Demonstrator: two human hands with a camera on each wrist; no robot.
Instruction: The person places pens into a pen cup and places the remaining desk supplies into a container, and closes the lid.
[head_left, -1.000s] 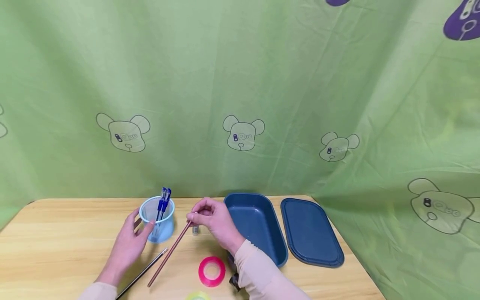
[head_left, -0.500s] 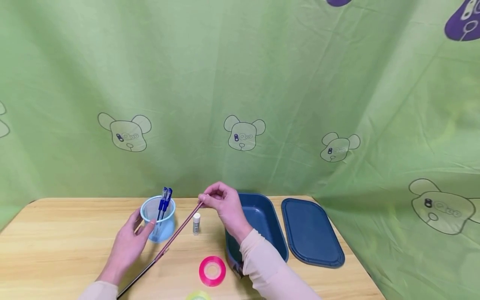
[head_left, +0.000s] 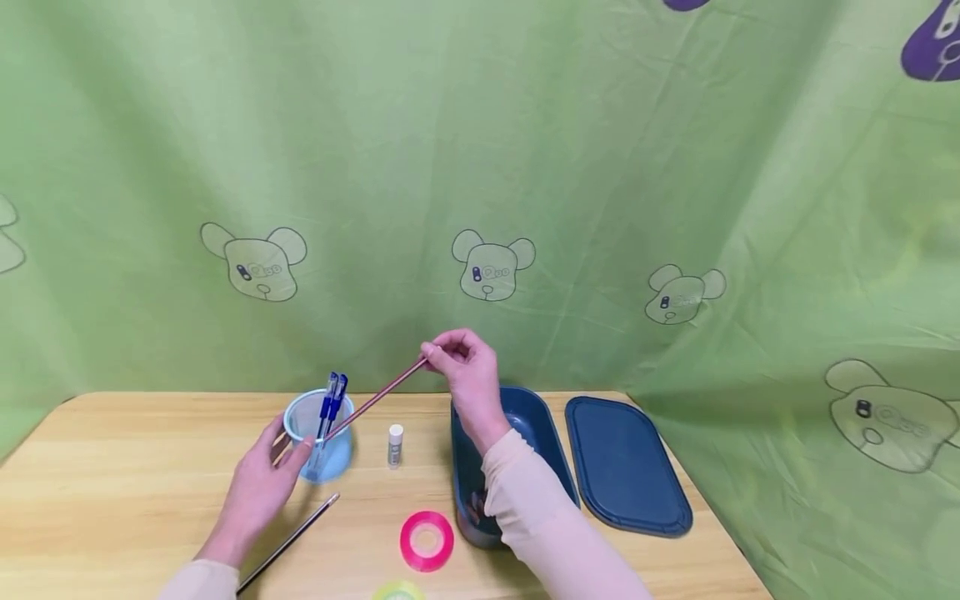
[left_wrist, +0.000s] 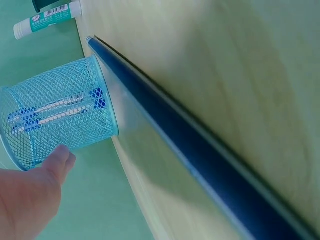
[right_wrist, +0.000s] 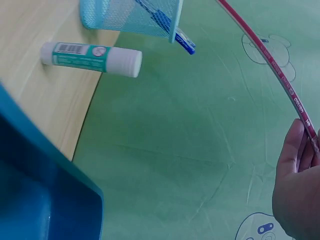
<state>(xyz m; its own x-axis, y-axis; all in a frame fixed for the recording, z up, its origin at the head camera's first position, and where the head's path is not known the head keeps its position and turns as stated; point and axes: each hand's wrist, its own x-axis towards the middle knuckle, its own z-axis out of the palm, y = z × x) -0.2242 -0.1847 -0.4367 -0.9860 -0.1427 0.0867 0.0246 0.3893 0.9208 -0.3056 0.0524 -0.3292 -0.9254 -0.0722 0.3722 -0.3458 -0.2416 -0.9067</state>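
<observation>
My left hand (head_left: 258, 487) holds the light-blue mesh pen cup (head_left: 332, 461) by its near left side, thumb at the front. Two blue-capped pens (head_left: 330, 408) stand inside the cup. In the left wrist view the thumb tip lies against the mesh cup (left_wrist: 60, 107). My right hand (head_left: 471, 379), raised above the blue box, pinches a red pencil (head_left: 386, 389) near its upper end. The pencil slants down to the left, its lower end at the cup's rim; whether it is inside cannot be told. Lettering shows on the red pencil (right_wrist: 277, 70) in the right wrist view.
A white-capped glue stick (head_left: 395, 447) stands between the cup and the deep blue box (head_left: 459, 500). The box's lid (head_left: 628, 467) lies to its right. A dark pencil (head_left: 288, 543), a pink tape roll (head_left: 427, 542) and a yellow tape roll (head_left: 398, 592) lie in front.
My right hand has risen and moved right, lifting the red pencil from over the table until its lower end reaches the cup. The glue stick has come into full view. My left hand stays at the cup.
</observation>
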